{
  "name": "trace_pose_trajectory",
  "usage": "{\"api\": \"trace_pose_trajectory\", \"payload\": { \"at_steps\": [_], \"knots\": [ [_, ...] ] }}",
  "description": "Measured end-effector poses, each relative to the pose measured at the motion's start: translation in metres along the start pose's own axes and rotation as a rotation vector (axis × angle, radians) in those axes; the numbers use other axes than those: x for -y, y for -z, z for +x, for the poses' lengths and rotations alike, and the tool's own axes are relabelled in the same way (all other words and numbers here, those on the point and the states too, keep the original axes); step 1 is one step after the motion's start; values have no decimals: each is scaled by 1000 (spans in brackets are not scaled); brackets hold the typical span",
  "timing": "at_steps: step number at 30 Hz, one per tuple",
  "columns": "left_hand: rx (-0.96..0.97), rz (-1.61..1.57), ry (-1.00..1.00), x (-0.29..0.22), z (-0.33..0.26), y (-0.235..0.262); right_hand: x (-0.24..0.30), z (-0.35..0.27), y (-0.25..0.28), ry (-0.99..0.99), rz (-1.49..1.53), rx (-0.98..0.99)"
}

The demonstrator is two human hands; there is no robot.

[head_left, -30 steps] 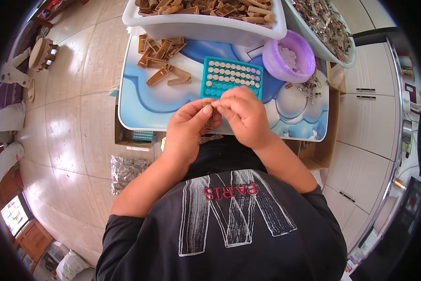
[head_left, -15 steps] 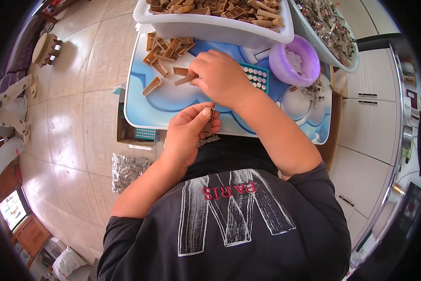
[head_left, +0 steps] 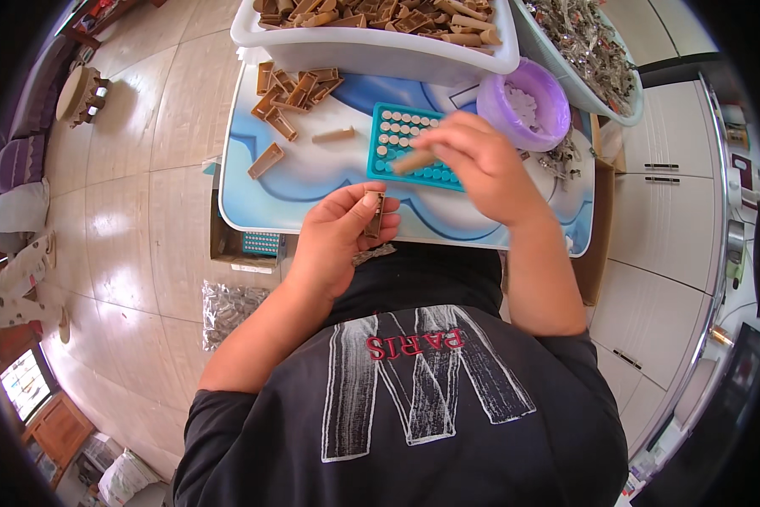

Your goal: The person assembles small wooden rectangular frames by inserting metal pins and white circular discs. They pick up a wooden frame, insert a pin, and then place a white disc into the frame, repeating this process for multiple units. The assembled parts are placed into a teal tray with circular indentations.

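Observation:
My left hand holds a small tan plastic channel piece upright near the front edge of the blue-and-white table. My right hand grips a tan cylindrical piece and hovers over a teal tray with rows of round pale caps. Several tan channel pieces lie loose at the table's far left, and one tan piece lies alone beside the tray.
A white bin of tan pieces stands at the back. A purple bowl with white bits sits right of the tray, beside a tub of metal parts. A clear bag of metal parts lies on the tiled floor.
My right hand reached to the loose tan pieces at the left, picked one up, and came back over the teal tray. My left hand kept its piece near the table edge.

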State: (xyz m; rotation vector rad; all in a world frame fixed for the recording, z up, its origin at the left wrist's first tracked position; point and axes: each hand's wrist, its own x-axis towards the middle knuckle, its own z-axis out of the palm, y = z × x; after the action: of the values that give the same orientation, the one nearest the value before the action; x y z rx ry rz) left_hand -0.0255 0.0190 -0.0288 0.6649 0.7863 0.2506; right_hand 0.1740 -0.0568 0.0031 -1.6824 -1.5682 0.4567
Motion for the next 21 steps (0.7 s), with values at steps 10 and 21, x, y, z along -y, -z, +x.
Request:
{"api": "trace_pose_trajectory", "payload": {
  "at_steps": [10, 21],
  "knots": [
    [152, 69, 54, 13, 9, -24, -26, -94, 47, -429, -352, 57],
    [110, 8, 88, 14, 12, -39, -8, -114, 4, -398, -626, -226]
  ]
}}
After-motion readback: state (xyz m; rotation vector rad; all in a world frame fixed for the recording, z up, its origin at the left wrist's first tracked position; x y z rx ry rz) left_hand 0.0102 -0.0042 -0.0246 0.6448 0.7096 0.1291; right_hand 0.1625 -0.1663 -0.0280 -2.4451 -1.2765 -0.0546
